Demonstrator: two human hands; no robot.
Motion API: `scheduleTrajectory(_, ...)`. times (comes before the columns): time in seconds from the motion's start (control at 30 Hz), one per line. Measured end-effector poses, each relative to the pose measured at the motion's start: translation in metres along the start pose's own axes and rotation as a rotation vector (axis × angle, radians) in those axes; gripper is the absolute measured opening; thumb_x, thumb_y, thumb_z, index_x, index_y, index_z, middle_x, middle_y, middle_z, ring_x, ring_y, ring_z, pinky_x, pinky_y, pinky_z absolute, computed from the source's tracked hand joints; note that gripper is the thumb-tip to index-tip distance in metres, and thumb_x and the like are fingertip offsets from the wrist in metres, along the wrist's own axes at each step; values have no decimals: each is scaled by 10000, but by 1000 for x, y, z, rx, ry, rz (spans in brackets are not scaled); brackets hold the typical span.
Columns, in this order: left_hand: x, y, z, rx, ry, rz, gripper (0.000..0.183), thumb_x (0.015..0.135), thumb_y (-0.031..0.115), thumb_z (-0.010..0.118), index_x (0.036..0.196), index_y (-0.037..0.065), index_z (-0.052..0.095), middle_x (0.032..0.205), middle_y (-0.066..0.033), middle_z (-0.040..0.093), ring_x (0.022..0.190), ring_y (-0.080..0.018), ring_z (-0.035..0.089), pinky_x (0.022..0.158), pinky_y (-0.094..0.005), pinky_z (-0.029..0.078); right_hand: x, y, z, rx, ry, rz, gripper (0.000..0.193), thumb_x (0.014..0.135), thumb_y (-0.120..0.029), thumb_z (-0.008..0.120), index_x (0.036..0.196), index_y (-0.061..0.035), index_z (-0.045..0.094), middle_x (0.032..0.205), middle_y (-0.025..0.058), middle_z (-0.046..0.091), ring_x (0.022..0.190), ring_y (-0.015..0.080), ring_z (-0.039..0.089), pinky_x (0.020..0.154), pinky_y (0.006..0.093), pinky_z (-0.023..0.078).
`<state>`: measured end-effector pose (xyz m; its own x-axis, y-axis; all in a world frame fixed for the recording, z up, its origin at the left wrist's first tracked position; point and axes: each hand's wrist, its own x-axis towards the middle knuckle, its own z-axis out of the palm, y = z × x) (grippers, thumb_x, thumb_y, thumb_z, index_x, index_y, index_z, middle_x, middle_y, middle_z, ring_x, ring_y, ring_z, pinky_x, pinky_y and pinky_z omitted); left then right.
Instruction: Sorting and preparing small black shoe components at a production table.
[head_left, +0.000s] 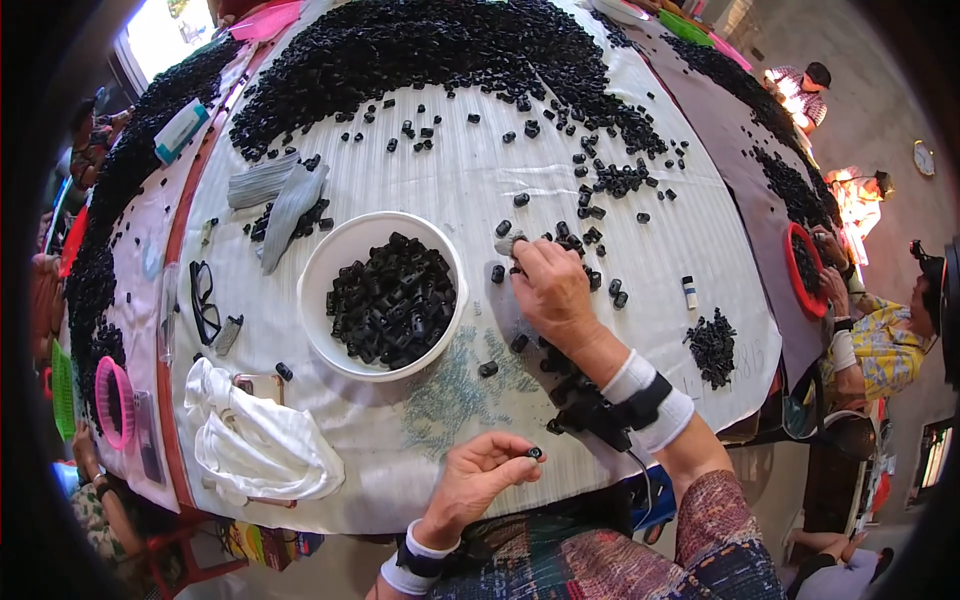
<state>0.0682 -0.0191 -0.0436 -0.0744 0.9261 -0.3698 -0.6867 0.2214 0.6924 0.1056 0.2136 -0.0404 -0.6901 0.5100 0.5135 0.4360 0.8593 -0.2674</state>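
My left hand [482, 478] is near the table's front edge, its thumb and fingers pinching a small black cylindrical plastic part [535, 453]. Farther forward and to the right, my right hand [556, 290] reaches over the tabletop with curled fingers. A small crumpled grey piece [510, 242], perhaps cloth, shows at its fingertips. Loose black parts [594, 236] lie around that hand. To its left stands a white round bowl [312, 330] holding many similar black parts [392, 300]. Beneath my right forearm rests a black device [590, 412] with a cable, partly hidden.
A large heap of black parts [420, 50] covers the far table. Grey cloths [292, 205], eyeglasses [203, 300] and a white cloth [255, 435] lie left. A small bottle [689, 292] and a pile of thin black pieces [712, 348] are right. Another person [890, 340] works at right.
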Motion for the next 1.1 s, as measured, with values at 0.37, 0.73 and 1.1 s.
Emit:
scheduleTrajectory(0.37, 4, -11, 4, 21, 55, 197, 196, 850, 59, 631, 1026, -13, 585, 907, -79, 666, 759, -121, 631, 658, -215, 485, -90, -53, -85, 901, -190, 394, 287, 747, 50, 612, 1020, -35, 637, 816, 61, 587, 692, 114, 573, 599, 242, 469)
scheduleTrajectory(0.73, -5, -19, 23, 130, 160, 309, 193, 835, 17, 635, 1012, -45, 590, 844, -73, 652, 744, -115, 630, 673, -227, 524, -126, -73, -96, 764, -16, 251, 285, 731, 81, 628, 989, -36, 653, 790, 56, 596, 708, 144, 562, 628, 257, 448)
scheduleTrajectory(1.1, -10, -22, 29, 166, 166, 302, 168, 819, -5, 645, 977, -47, 606, 833, -71, 651, 728, -104, 629, 655, -216, 534, -141, -76, -99, 787, 17, 273, 229, 720, 79, 638, 934, -2, 631, 797, 110, 595, 682, 214, 589, 607, 284, 470)
